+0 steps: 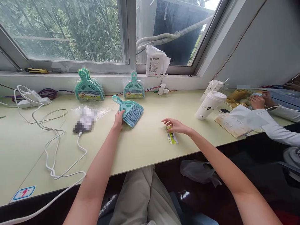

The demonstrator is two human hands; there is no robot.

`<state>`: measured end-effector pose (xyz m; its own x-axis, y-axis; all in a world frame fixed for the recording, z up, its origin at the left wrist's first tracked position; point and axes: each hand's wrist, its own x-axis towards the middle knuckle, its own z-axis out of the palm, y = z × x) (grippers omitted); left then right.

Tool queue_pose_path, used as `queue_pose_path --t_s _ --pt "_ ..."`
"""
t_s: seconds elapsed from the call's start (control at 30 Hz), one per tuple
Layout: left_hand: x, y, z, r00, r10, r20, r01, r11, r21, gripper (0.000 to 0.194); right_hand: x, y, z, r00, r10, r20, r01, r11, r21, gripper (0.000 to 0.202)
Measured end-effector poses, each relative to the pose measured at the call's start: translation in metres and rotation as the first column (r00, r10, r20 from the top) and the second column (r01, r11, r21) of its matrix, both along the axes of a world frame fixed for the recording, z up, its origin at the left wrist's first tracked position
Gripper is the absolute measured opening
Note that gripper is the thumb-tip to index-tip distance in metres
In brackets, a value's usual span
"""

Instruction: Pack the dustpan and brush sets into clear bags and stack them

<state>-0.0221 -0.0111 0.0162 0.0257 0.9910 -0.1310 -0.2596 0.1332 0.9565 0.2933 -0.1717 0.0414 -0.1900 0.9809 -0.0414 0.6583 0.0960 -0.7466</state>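
Note:
My left hand [119, 120] is closed on the left edge of a turquoise dustpan and brush set [133, 114]. The blue-grey bristles face up, and the handle points to the upper left. To the right, my right hand [177, 126] is over a yellow-green and white printed label card [172, 137]. Its fingers are apart and slightly bent, with the thumb at the card's upper end. The card looks flat on the table [145, 147]; whether the fingers grip it I cannot tell.
Packaged dustpan sets [90, 87] and another one [134, 86] lean against the sill. White cables [55, 147] sprawl at left beside a blurred device [84, 122]. White cups [210, 104] and a paper bag [234, 121] stand at right, near another person's hands [257, 101].

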Motion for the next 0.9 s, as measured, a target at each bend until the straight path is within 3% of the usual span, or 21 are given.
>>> queue_pose_path --t_s 0.07,0.17,0.27,0.33,0.4,0.5,0.6,0.67,0.73,0.9 --pt "0.000 -0.001 0.000 1.000 -0.006 -0.006 0.006 1.000 -0.006 0.022 -0.008 0.015 0.000 1.000 -0.026 0.010 0.025 0.995 0.100 0.052" --pt "-0.001 -0.002 0.001 1.000 -0.014 -0.007 0.014 1.000 0.000 0.023 -0.028 0.035 -0.002 0.964 -0.164 0.211 0.096 0.949 0.299 0.057" --pt "-0.002 -0.001 0.000 1.000 -0.025 0.004 0.025 1.000 -0.002 0.023 -0.049 0.043 -0.009 0.822 -0.430 0.374 0.274 0.874 0.402 0.067" --pt "-0.002 -0.001 0.000 0.999 -0.035 0.008 0.035 0.999 -0.010 0.024 -0.060 0.039 -0.016 0.760 -0.503 0.411 0.374 0.856 0.357 0.064" --pt "-0.001 0.000 -0.001 0.999 -0.037 0.001 0.037 0.999 -0.009 0.024 -0.067 0.030 -0.022 0.771 -0.460 0.441 0.375 0.887 0.270 0.056" --pt "-0.001 0.000 -0.002 0.999 -0.037 -0.021 0.037 0.999 0.006 0.021 -0.074 0.017 -0.026 0.863 -0.265 0.429 0.188 0.959 0.213 0.037" --pt "-0.002 0.000 -0.002 0.998 -0.051 -0.020 0.051 0.999 0.009 0.021 -0.076 0.016 -0.022 0.934 -0.088 0.347 -0.016 0.958 0.286 0.053" --pt "-0.003 0.000 -0.002 0.999 -0.053 -0.013 0.053 0.999 0.000 0.022 -0.078 0.018 -0.019 0.948 -0.131 0.290 0.011 0.923 0.384 0.062" --pt "-0.003 0.001 -0.001 0.999 -0.044 -0.012 0.044 0.999 -0.010 0.024 -0.080 0.021 -0.019 0.931 -0.253 0.263 0.117 0.890 0.441 0.060" --pt "-0.004 0.000 0.001 1.000 -0.028 -0.015 0.028 1.000 -0.004 0.025 -0.084 0.023 -0.030 0.863 -0.341 0.374 0.229 0.922 0.311 0.051"
